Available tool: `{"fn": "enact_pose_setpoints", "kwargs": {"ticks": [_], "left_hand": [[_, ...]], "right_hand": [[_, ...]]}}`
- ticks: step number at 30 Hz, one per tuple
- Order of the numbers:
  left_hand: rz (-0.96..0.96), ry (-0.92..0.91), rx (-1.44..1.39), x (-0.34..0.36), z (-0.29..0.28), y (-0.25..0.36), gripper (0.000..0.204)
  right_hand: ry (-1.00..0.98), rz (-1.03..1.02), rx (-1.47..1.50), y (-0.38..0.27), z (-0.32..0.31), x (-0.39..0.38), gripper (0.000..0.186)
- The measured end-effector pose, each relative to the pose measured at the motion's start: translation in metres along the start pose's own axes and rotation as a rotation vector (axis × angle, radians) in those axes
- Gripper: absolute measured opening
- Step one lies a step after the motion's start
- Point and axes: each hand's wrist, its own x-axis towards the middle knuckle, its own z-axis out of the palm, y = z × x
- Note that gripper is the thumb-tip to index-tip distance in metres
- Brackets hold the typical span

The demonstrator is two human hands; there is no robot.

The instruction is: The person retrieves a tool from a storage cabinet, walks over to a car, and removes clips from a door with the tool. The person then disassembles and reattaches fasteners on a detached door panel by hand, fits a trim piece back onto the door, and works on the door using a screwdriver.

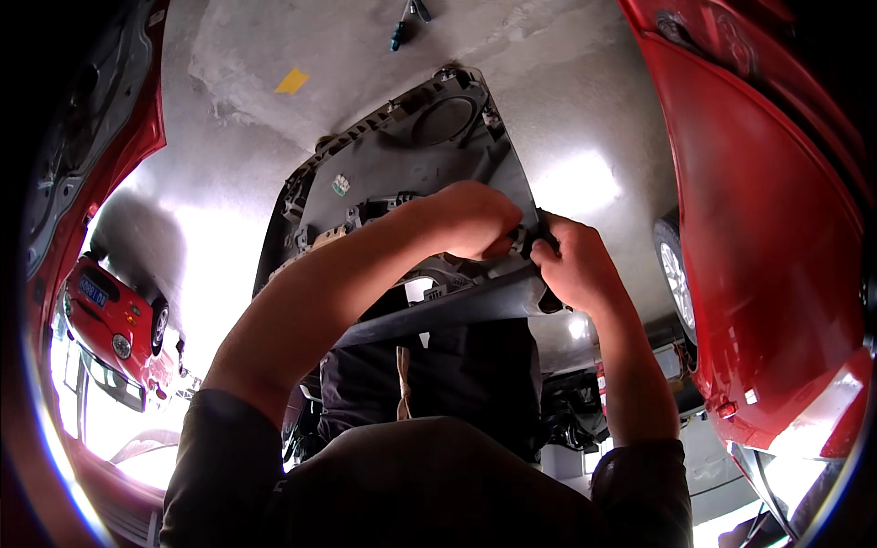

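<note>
So the thing in hand is a grey car door panel (393,164), ribbed back side facing up, right in front of the person's body. Can't tell what it's resting on. Its long axis is hard to call, since the lens bends everything, but the round speaker ring (445,121) sits at the panel's far end.

The right hand (574,265) is just outside the panel's right edge, close to the near corner, grip pinched on that edge. The left hand (475,221) comes across the back of the panel to nearly the same spot, fingers curled in; can't tell whether that grip has anything in it. So the panel mostly lies left of the right hand and under the left forearm.

Past the panel's far end there's a yellow patch (292,81) on the floor (237,100); a red car (758,219) is off its right side.
</note>
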Motion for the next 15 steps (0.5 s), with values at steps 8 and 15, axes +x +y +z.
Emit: {"fn": "enact_pose_setpoints", "kwargs": {"ticks": [8, 15], "left_hand": [[-0.083, -0.077, 0.049, 0.004, -0.002, 0.011, 0.03], [-0.066, 0.022, 0.021, 0.002, 0.013, 0.011, 0.031]], "right_hand": [[0.008, -0.03, -0.004, 0.002, 0.003, 0.002, 0.024], [0.023, -0.066, -0.006, 0.004, 0.005, 0.003, 0.023]]}}
